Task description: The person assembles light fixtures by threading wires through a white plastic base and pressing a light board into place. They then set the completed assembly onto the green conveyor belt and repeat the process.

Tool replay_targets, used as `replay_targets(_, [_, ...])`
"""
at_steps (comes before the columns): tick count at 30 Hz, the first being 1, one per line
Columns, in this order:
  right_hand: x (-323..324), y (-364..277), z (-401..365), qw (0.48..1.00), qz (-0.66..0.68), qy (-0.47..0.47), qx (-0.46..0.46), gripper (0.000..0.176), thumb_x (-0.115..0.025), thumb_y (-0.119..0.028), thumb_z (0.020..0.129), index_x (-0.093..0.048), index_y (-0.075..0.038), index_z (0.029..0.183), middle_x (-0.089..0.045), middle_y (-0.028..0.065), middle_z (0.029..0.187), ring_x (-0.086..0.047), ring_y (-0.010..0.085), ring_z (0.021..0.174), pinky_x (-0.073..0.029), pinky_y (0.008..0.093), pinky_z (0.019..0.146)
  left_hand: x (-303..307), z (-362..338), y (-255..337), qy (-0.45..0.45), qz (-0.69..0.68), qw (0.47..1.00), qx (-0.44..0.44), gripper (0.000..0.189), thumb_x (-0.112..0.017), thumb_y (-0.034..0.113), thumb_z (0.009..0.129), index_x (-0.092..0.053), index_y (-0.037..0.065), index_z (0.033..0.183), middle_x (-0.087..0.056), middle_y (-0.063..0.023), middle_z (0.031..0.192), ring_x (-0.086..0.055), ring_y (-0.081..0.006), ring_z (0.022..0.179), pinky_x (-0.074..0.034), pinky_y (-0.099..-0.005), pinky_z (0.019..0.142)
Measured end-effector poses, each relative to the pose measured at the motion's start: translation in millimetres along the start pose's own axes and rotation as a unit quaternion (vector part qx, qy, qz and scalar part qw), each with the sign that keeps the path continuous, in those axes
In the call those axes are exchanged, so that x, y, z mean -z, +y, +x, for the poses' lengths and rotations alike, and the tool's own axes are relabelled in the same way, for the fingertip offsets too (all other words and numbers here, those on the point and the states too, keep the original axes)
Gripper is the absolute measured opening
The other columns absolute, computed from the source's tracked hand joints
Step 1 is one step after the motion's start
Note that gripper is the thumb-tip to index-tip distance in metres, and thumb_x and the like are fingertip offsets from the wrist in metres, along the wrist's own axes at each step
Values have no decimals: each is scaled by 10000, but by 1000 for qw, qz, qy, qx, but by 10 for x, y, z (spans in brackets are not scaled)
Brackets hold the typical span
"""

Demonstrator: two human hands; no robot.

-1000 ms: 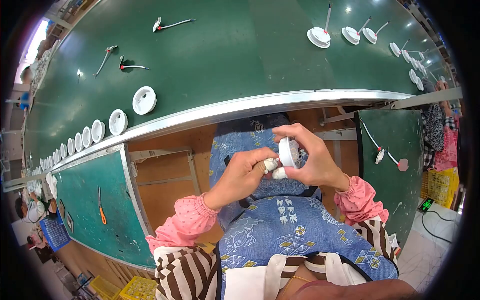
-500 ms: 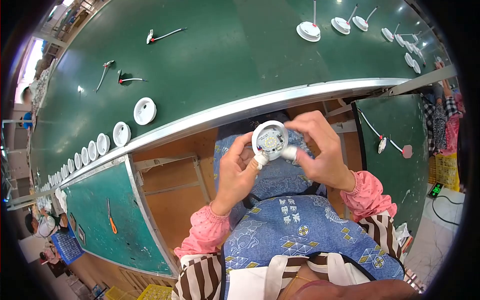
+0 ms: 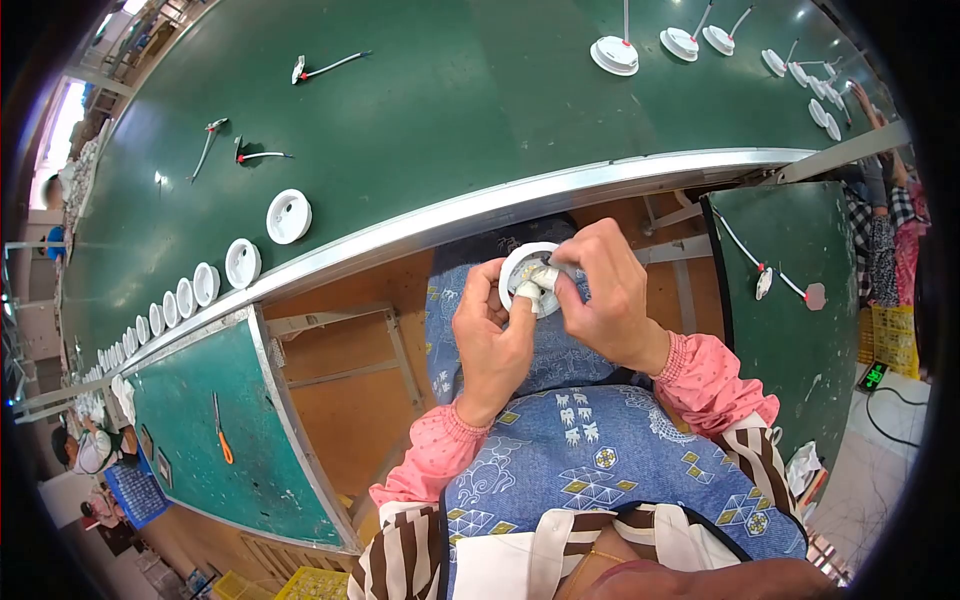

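Above my lap is a round white lamp housing (image 3: 511,266), with part of an LED board showing inside its cup. My left hand (image 3: 492,338) is closed around the left side of the housing, its wrapped thumb over the lower rim. From the right, my right hand (image 3: 608,296) reaches in with its wrapped thumb pressed inside the cup and its fingers bent at the right rim. Both thumbs cover much of the board. What lies under the fingertips is hidden.
A row of white housings (image 3: 289,217) lines the table's left edge. Boards with cables (image 3: 335,66) lie farther in. Lamps with upright cables (image 3: 614,56) stand at the right. Orange-handled scissors (image 3: 222,440) lie on the left side panel, two cabled discs (image 3: 764,284) on the right one.
My right hand has moved left and its thumb has gone from beside the rim into the cup. The housing has turned slightly; the left thumb has shifted inward.
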State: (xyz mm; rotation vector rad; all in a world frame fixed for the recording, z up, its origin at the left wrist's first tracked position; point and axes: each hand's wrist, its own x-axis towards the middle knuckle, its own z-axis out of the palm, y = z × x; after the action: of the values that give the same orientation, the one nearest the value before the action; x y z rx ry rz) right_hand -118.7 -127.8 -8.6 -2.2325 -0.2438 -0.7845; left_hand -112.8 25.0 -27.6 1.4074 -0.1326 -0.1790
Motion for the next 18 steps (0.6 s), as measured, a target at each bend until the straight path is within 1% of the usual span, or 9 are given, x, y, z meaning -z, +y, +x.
replay_targets(2, [-9,-37,41,999,23,38,-28,301,-706,77,701,-629,-31,972,-594,135,897,-626,352,816,-517,432,697,3,2,24,3,-5,1000,5,291,-587,-54,947,-559,-48,1236,-675,-99,1084,-674,-127,989,-555,-255,834])
replay_targets(5, [112,-30,54,982,97,-110,-119,272,-672,53,753,-627,-13,1012,-647,159,971,-658,376,884,-522,445,754,-7,9,-9,5,13,1000,-20,277,-592,-52,943,-583,-48,1220,-676,-81,1065,-664,-112,959,-546,-252,805])
replay_targets(8, [174,-28,91,969,119,-169,-135,242,-622,32,798,-630,5,1038,-686,180,990,-681,383,886,-521,451,744,15,17,-25,-17,11,1000,-4,257,-596,-57,937,-614,-44,1194,-675,-58,1053,-650,-98,933,-533,-244,789])
replay_targets(11, [210,-48,119,951,143,-208,-176,259,-592,30,806,-638,3,1059,-701,195,952,-684,404,842,-528,448,737,84,51,-11,-69,11,997,25,248,-602,-55,932,-637,-33,1176,-679,-47,1046,-637,-91,908,-521,-235,765])
replay_targets(14, [85,31,17,950,149,-188,-199,259,-582,39,811,-637,6,1062,-701,168,891,-703,334,781,-537,408,720,202,189,-120,-117,-2,991,71,242,-616,-41,922,-652,-21,1161,-677,-49,1018,-623,-83,887,-506,-227,729])
replay_targets(17, [-48,53,-61,929,247,-107,-255,198,-590,43,839,-627,21,1033,-701,126,879,-704,200,784,-538,336,717,212,252,21,-96,139,985,-14,269,-637,-38,891,-661,-13,1158,-682,-67,987,-632,-94,850,-501,-233,700])
replay_targets(18, [-39,-12,-30,911,291,-81,-279,169,-591,41,878,-617,36,1044,-698,93,916,-674,115,839,-537,280,732,204,275,59,-92,180,978,-49,356,-640,-39,868,-638,-1,1221,-674,-112,1056,-650,-135,848,-510,-251,689])
